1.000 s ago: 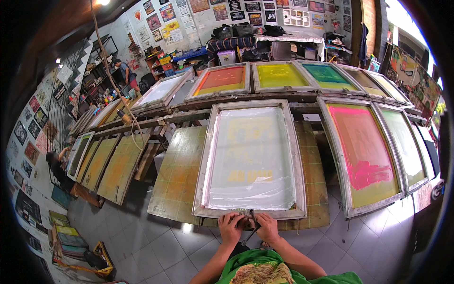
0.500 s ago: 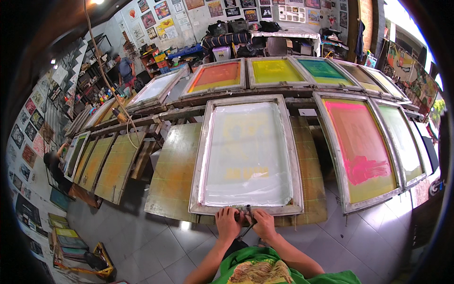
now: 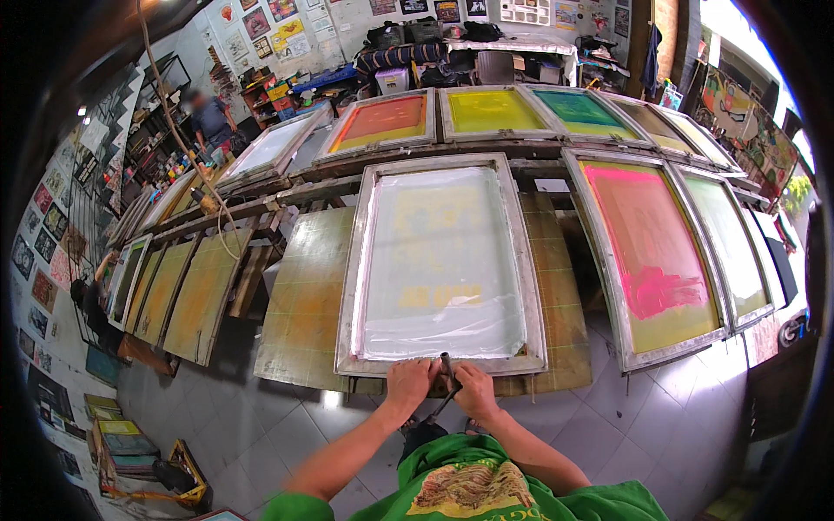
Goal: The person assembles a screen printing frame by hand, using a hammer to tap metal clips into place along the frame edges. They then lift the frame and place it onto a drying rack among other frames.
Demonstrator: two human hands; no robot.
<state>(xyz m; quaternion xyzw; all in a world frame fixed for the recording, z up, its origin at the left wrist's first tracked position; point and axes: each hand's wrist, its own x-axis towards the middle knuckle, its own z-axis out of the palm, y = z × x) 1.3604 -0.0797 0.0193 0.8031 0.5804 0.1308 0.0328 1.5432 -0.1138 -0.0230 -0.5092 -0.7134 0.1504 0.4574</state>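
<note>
A large screen-printing frame (image 3: 440, 278) lies in front of me, its mesh coated white with a faint yellowish design. At its near edge, my left hand (image 3: 410, 384) is closed, fingers curled by the frame; whatever it grips is hidden. Beside it my right hand (image 3: 476, 391) is closed around a dark, bent metal tool (image 3: 446, 403). The tool's upper end sticks up between my hands against the frame's edge, and its lower part slants down toward my body. Under the frame is a yellowish-brown printing board (image 3: 306, 304).
On the right, a pink-inked screen (image 3: 651, 243) and a pale green screen (image 3: 728, 234) sit side by side. Behind runs a row of screens, including a yellow one (image 3: 495, 115). Further boards (image 3: 204, 295) stand at left. A cable (image 3: 178, 113) hangs down; another person (image 3: 211, 120) stands far left.
The tool's upper end has come up higher between my hands. Both hands stay at the frame's near edge. My left elbow has swung outward, and the whole view has shifted slightly.
</note>
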